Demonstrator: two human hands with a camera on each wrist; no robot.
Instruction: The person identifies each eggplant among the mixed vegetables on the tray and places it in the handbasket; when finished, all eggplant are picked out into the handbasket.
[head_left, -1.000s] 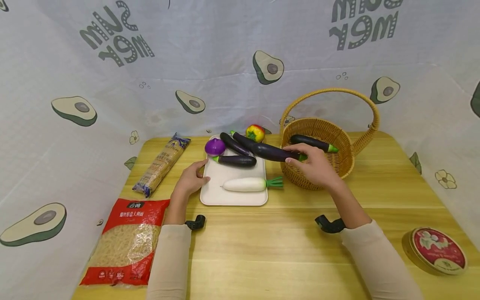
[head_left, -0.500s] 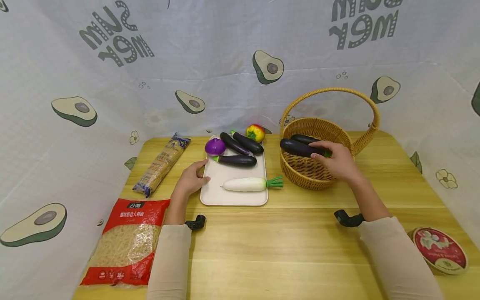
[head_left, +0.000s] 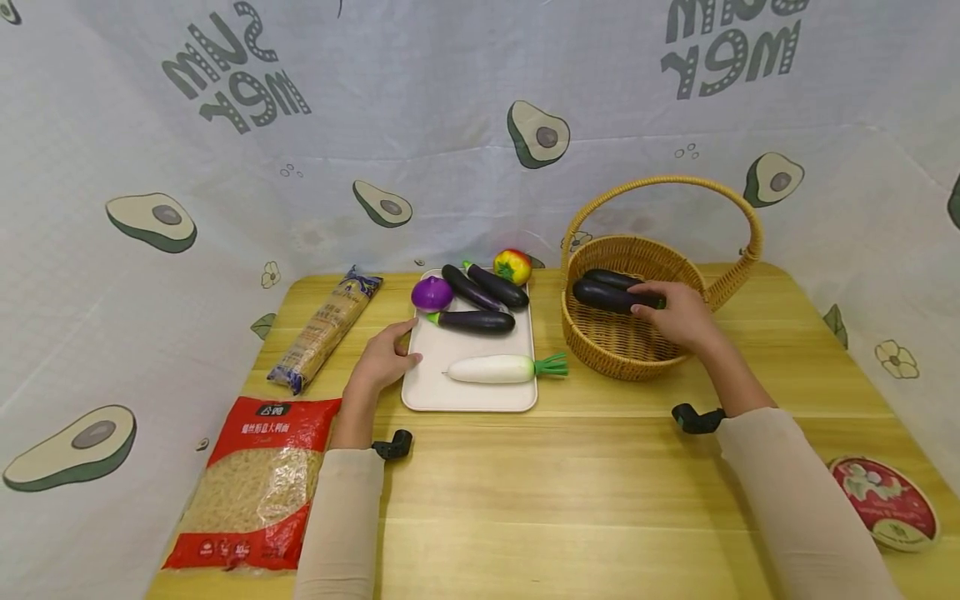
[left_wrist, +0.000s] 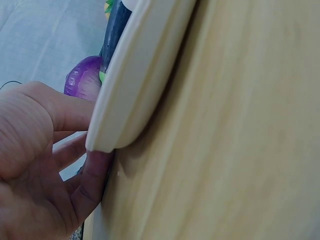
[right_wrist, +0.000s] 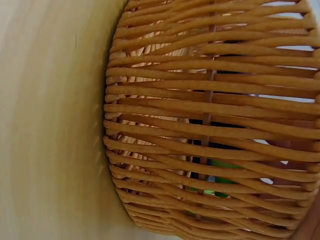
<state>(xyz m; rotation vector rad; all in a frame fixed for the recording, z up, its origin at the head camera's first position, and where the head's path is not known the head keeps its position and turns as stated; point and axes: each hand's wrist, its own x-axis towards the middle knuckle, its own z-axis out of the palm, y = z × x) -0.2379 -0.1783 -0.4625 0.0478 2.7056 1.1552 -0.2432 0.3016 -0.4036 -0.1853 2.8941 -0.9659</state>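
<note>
My right hand (head_left: 678,315) is inside the wicker basket (head_left: 626,365), gripping a dark eggplant (head_left: 603,296) near its stem end. A second eggplant (head_left: 611,278) lies just behind it, partly covered. Through the basket weave (right_wrist: 210,110) in the right wrist view, only bits of dark skin and green show. On the other side, my left hand (head_left: 384,358) pinches the left edge of a white tray (head_left: 427,392). In the left wrist view the thumb lies at the rim (left_wrist: 112,105), with fingers below. Several eggplants (head_left: 474,322), a purple onion (head_left: 432,294) and a white radish (head_left: 491,369) lie on the tray.
A red and yellow bell pepper (head_left: 513,267) sits at the tray's far right corner. Noodle packet (head_left: 326,329) and red pasta bag (head_left: 258,487) lie at the left. A round red tin (head_left: 885,500) is beside the right sleeve. The basket's tall handle (head_left: 667,180) arches overhead.
The right hand has carried the eggplant rightward from above the tray's right side, then lowered it into the basket beside the other eggplant. My left hand stays at the tray's edge.
</note>
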